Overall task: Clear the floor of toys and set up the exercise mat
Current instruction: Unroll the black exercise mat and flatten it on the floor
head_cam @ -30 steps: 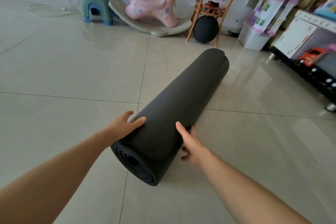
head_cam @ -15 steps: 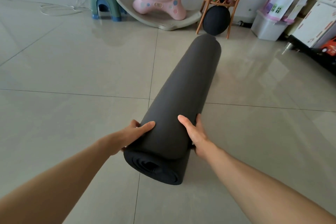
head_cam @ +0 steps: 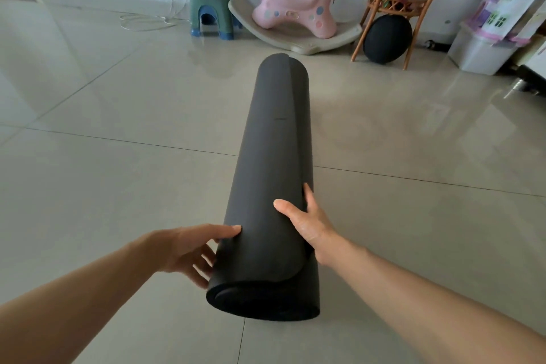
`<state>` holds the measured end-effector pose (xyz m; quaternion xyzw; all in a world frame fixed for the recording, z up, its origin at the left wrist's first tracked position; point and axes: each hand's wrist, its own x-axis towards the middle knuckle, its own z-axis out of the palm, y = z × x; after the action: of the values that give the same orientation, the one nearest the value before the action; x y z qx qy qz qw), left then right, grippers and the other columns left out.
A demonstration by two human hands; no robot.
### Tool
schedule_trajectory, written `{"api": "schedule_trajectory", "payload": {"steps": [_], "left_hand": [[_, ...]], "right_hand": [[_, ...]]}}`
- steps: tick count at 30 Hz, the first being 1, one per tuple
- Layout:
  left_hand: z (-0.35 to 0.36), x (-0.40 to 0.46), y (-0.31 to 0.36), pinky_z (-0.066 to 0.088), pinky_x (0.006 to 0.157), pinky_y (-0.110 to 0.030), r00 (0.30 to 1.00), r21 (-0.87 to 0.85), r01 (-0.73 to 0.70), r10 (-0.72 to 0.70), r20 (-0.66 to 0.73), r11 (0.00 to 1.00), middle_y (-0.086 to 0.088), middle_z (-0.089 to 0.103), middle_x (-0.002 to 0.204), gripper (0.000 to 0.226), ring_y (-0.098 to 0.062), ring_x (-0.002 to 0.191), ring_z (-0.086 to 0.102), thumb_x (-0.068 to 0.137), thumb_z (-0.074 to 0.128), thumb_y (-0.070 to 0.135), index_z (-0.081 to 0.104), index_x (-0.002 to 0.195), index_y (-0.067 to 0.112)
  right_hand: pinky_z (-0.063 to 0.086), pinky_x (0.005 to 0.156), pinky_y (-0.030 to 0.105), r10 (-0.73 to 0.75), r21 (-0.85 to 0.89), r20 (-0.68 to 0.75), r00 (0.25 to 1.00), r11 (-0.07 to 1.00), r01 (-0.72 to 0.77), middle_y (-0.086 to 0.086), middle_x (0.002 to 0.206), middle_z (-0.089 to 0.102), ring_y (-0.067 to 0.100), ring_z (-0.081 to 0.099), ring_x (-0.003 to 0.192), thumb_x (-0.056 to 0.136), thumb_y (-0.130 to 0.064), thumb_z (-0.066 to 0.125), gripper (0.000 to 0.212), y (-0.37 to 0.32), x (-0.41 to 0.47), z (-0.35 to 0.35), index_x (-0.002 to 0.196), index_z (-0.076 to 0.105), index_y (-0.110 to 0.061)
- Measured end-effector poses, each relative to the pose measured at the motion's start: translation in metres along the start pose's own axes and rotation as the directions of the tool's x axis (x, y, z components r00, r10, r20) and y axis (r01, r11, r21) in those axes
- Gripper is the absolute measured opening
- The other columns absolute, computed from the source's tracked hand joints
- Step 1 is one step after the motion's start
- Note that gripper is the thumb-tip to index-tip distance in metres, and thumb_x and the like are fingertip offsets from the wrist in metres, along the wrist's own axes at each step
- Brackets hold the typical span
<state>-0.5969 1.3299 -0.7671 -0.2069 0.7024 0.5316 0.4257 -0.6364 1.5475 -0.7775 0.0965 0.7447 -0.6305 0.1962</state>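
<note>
The exercise mat [head_cam: 274, 156], a thick black roll, lies on the pale tiled floor and points straight away from me. Its spiral end faces me at the bottom centre. My left hand [head_cam: 189, 251] touches the roll's left side near that end, with the fingers spread and nearly straight. My right hand [head_cam: 307, 221] presses on the right side. Its thumb lies over the top and its fingers run along the flank. The mat's loose edge shows as a seam along the top right.
Along the far wall stand a green stool [head_cam: 211, 3], a pink rocking horse [head_cam: 298, 9], a rattan stand [head_cam: 396, 3] with a black ball [head_cam: 387, 38] under it, and a toy house on a grey bin [head_cam: 478, 53]. A white cable [head_cam: 144, 22] lies left of the stool.
The roll has swung from slanting towards the far right to pointing straight ahead. My left hand has slid down its side and spread its fingers. My right hand stays on the right side.
</note>
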Motion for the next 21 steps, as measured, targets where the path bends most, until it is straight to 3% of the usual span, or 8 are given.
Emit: {"api": "schedule_trajectory", "payload": {"steps": [3,5,7,9,11,15,19,21], "left_hand": [[-0.005,-0.009,0.007,0.051,0.089,-0.045,0.999,0.173,0.050,-0.045,-0.029,0.984,-0.014,0.057,0.111,0.083,-0.029,0.096,0.063,0.066,0.055,0.065,0.046,0.126,0.008],[0.005,-0.012,0.022,0.043,0.091,-0.038,0.980,0.232,-0.050,0.093,-0.175,0.971,-0.006,0.051,0.120,0.070,-0.022,0.109,0.053,0.081,0.048,0.063,0.040,0.131,0.014],[0.019,-0.011,0.046,0.036,0.096,-0.032,0.811,0.208,-0.387,0.439,-0.386,0.898,-0.001,0.043,0.136,0.057,-0.016,0.121,0.043,0.090,0.048,0.048,0.036,0.137,0.019],[0.030,-0.015,0.076,0.030,0.106,-0.028,0.588,0.331,-0.641,0.721,-0.367,0.692,0.004,0.040,0.144,0.045,-0.012,0.131,0.036,0.095,0.044,0.036,0.037,0.138,0.026],[0.038,-0.012,0.096,0.025,0.109,-0.028,0.568,0.377,-0.706,0.797,-0.205,0.600,0.008,0.045,0.140,0.039,-0.008,0.132,0.037,0.097,0.035,0.037,0.041,0.136,0.032],[0.036,0.008,0.097,-0.006,0.112,-0.047,0.603,0.743,-0.361,0.749,-0.274,0.563,0.006,0.059,0.115,0.033,-0.015,0.125,0.044,0.099,0.019,0.036,0.052,0.104,0.033],[-0.006,0.014,0.069,-0.010,0.109,-0.057,0.577,0.713,-0.044,0.601,-0.553,0.699,-0.003,0.061,0.112,0.044,-0.025,0.117,0.051,0.098,0.016,0.033,0.057,0.105,0.017],[-0.029,0.019,0.050,-0.015,0.107,-0.059,0.593,0.723,0.133,0.531,-0.606,0.677,-0.005,0.060,0.112,0.047,-0.032,0.123,0.045,0.096,0.014,0.037,0.057,0.098,0.017]], "right_hand": [[0.037,0.107,0.044,0.010,-0.014,-0.002,1.000,1.000,-0.010,-0.001,0.145,0.035,0.023,0.042,0.127,0.071,-0.049,0.071,0.094,0.000,-0.003,0.008,0.145,0.015,-0.042],[0.034,0.109,0.044,0.001,-0.055,-0.015,1.000,0.998,-0.002,0.000,0.147,0.032,0.024,0.039,0.130,0.071,-0.051,0.070,0.093,-0.003,-0.004,0.011,0.146,0.014,-0.040],[0.027,0.113,0.043,-0.031,-0.130,-0.031,0.999,0.991,0.026,0.002,0.152,0.024,0.024,0.030,0.137,0.077,-0.055,0.062,0.086,-0.006,-0.005,0.015,0.147,0.014,-0.037],[0.015,0.117,0.041,-0.068,-0.196,-0.021,0.997,0.979,0.063,0.003,0.156,0.013,0.021,0.016,0.143,0.089,-0.053,0.047,0.068,-0.010,-0.005,0.019,0.147,0.016,-0.035],[0.008,0.114,0.037,-0.076,-0.282,0.024,0.997,0.956,0.080,0.001,0.158,0.005,0.018,0.004,0.144,0.097,-0.043,0.033,0.054,-0.013,-0.004,0.023,0.147,0.017,-0.033],[0.008,0.115,0.042,-0.073,-0.469,0.081,0.994,0.877,0.102,-0.004,0.157,-0.006,0.019,0.003,0.145,0.096,-0.042,0.033,0.055,-0.007,-0.005,0.029,0.146,0.008,-0.041],[0.009,0.115,0.053,-0.069,-0.480,0.090,0.994,0.871,0.104,-0.004,0.157,-0.007,0.020,0.006,0.144,0.094,-0.045,0.038,0.058,-0.004,-0.002,0.035,0.144,0.009,-0.045],[0.010,0.115,0.052,-0.073,-0.482,0.084,0.994,0.870,0.104,-0.006,0.157,-0.006,0.019,0.008,0.144,0.094,-0.044,0.040,0.058,-0.004,-0.002,0.034,0.144,0.010,-0.047]]}}
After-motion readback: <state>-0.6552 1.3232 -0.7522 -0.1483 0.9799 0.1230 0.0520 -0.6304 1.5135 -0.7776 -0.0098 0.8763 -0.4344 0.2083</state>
